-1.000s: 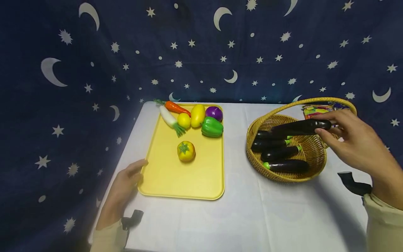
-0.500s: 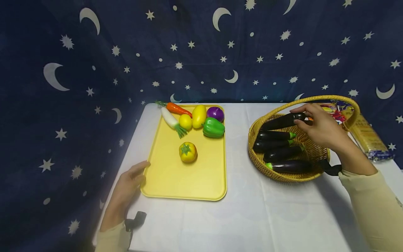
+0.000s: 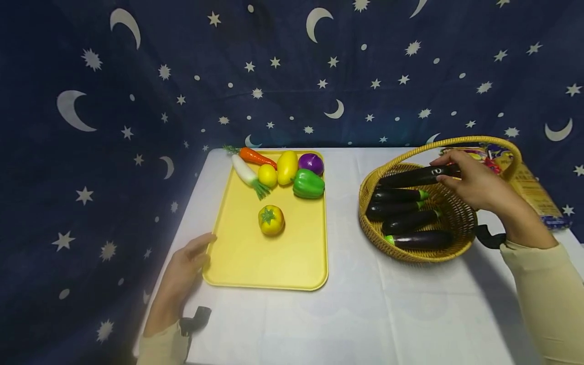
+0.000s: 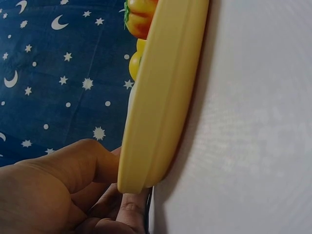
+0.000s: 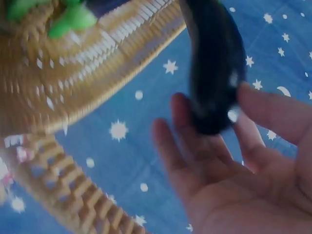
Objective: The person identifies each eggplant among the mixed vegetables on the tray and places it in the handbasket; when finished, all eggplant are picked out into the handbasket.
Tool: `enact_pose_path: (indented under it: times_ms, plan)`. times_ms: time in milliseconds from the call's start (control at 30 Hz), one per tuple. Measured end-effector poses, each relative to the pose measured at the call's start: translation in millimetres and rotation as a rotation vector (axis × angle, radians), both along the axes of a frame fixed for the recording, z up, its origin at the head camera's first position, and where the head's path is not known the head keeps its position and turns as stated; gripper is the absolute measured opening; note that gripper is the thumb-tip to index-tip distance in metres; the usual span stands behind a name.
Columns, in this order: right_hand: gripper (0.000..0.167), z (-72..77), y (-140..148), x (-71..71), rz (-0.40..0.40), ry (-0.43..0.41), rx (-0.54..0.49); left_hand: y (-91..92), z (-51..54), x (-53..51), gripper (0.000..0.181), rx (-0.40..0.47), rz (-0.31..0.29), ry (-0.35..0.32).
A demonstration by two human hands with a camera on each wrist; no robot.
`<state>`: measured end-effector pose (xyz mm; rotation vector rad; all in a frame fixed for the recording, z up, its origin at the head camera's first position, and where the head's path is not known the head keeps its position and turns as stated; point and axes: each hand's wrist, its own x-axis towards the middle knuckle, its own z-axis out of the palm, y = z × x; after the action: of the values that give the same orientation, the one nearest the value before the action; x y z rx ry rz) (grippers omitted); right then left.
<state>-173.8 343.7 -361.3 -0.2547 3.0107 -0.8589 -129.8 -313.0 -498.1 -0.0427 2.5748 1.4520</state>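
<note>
In the head view my right hand (image 3: pixel 474 182) pinches the end of a dark eggplant (image 3: pixel 412 177) over the back of a wicker basket (image 3: pixel 463 248). The right wrist view has this eggplant (image 5: pixel 214 68) between thumb and fingers, slightly blurred. Several more eggplants (image 3: pixel 422 240) lie in the basket. At the left edge of a yellow tray (image 3: pixel 264 263), my left hand (image 3: pixel 180 266) holds the rim; its fingertips are partly hidden behind the tray (image 4: pixel 161 97) in the left wrist view.
On the tray lie a tomato-like fruit (image 3: pixel 271 220), green pepper (image 3: pixel 308 183), purple onion-like vegetable (image 3: pixel 311 163), mango (image 3: pixel 287 167), lemon (image 3: pixel 267 175), carrot (image 3: pixel 255 156) and white radish (image 3: pixel 243 168). The basket's handle (image 3: pixel 438 146) arches overhead. Colourful packages (image 3: pixel 529 190) lie behind it.
My right hand has moved left and down with the eggplant, from above the basket's right side toward its back. In the last half second it shifted slightly right. The left hand stays at the tray.
</note>
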Motion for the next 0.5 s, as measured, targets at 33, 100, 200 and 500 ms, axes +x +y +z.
enact_pose_path:
  times_ms: [33, 100, 200, 500]
  plan:
    - [0.034, 0.1, 1.1, -0.5, 0.019, 0.004, 0.036, -0.5, 0.0, 0.0, 0.052, 0.006, -0.005, 0.004]
    - [0.034, -0.2, 3.5, -1.6, 0.071, 0.005, 0.115, -0.9, -0.1, -0.1, 0.051, 0.006, -0.012, 0.016]
    - [0.034, -1.0, 5.5, -3.8, 0.114, -0.013, 0.244, -1.6, -0.8, -0.3, 0.050, 0.003, -0.024, 0.023]
    - [0.030, 1.0, -0.9, -20.7, 0.126, -0.012, 0.508, -1.0, -1.3, -0.3, 0.049, 0.043, -0.013, 0.017]
